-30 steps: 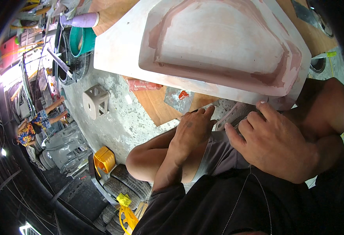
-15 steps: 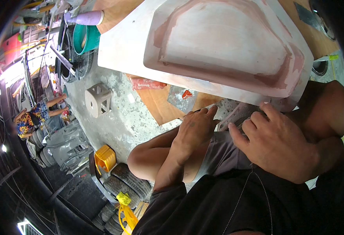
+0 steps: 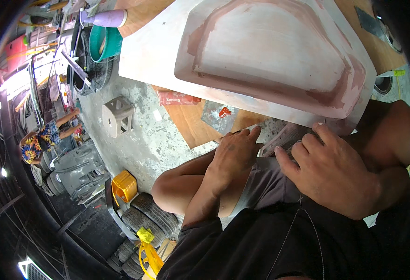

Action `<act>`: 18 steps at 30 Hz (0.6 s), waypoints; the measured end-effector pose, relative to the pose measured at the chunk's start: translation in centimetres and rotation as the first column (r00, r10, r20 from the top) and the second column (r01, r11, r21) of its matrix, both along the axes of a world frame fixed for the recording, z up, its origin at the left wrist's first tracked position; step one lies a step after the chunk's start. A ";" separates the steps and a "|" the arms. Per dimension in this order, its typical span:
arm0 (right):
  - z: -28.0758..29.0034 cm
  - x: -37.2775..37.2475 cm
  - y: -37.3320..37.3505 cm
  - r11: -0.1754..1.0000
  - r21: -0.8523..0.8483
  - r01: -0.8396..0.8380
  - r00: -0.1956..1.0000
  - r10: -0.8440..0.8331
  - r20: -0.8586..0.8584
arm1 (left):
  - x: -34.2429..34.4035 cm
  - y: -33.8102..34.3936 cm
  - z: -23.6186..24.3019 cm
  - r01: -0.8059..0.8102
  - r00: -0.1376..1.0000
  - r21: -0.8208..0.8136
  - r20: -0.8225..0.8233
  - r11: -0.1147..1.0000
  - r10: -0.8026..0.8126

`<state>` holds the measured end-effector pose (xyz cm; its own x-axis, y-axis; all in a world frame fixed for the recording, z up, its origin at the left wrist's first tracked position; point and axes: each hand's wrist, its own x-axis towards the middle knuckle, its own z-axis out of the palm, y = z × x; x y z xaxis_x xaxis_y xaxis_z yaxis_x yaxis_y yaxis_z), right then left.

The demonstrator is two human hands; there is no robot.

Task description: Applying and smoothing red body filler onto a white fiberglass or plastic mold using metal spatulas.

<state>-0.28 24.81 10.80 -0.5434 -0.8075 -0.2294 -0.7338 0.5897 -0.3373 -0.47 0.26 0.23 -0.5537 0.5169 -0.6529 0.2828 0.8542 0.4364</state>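
Observation:
A large white panel (image 3: 149, 51) with pinkish filler round a recessed shape (image 3: 261, 46) fills the top of the view. My left hand (image 3: 233, 156) is in front of it, above my leg, fingers curled round something dark that I cannot make out. My right hand (image 3: 328, 172) is open, fingers loosely bent and apart, its index fingertip at or very near the panel's lower edge. Below the panel are a brown board (image 3: 186, 128), a red packet (image 3: 179, 97) and a grey plate (image 3: 209, 119) with a red blob (image 3: 225, 111).
A plastic stool (image 3: 117, 116) stands on the floor. A teal bucket (image 3: 104, 44) and purple bottle (image 3: 107, 17) are at upper left, a yellow container (image 3: 125, 185) and tyres (image 3: 146, 214) at lower left. Another person (image 3: 41, 142) is among car parts at far left.
The panel and surroundings appear shifted slightly down and right, and both my hands sit slightly further right. Their grip and pose are much the same.

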 end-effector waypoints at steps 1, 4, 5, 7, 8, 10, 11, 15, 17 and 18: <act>0.0 0.0 0.0 1.000 -0.007 0.000 1.000 0.000 0.000 | 0.0 0.0 0.2 -0.006 1.000 -0.006 -0.001 1.000 0.006; 0.0 -0.2 0.1 1.000 0.008 -0.010 1.000 0.010 0.001 | 0.0 0.0 -0.2 -0.012 1.000 0.004 0.009 1.000 0.012; -0.1 -0.1 0.1 1.000 0.007 -0.011 1.000 0.011 -0.001 | 0.0 0.0 -0.1 -0.012 1.000 0.002 0.008 1.000 0.012; -0.4 0.1 0.0 0.999 -0.007 0.044 0.999 -0.044 0.020 | -0.3 0.0 0.1 -0.001 1.000 -0.005 -0.009 1.000 0.001; -0.4 0.1 0.0 0.999 -0.003 0.045 0.999 -0.045 0.020 | -0.3 0.1 0.2 0.001 1.000 -0.001 -0.009 1.000 -0.001; -0.1 0.1 0.2 0.999 -0.005 0.039 0.999 -0.039 -0.016 | -0.6 0.5 0.4 -0.010 1.000 -0.004 -0.005 1.000 0.010; 0.1 0.1 0.4 0.999 0.015 0.048 0.999 -0.048 -0.025 | -0.9 0.9 0.4 -0.001 1.000 0.017 -0.013 1.000 0.001; 0.3 0.7 0.5 0.999 -0.040 0.017 0.999 -0.019 -0.044 | -0.9 1.4 1.3 0.023 0.995 -0.152 0.098 0.988 -0.008; -0.8 0.9 0.1 0.997 -0.070 0.016 0.991 -0.025 -0.131 | 0.0 -0.1 0.4 0.011 1.000 0.012 0.000 1.000 -0.011; -0.9 1.0 -0.1 0.994 -0.097 0.041 0.983 -0.057 -0.176 | 0.0 -0.2 0.9 0.035 0.999 0.010 -0.003 0.999 -0.035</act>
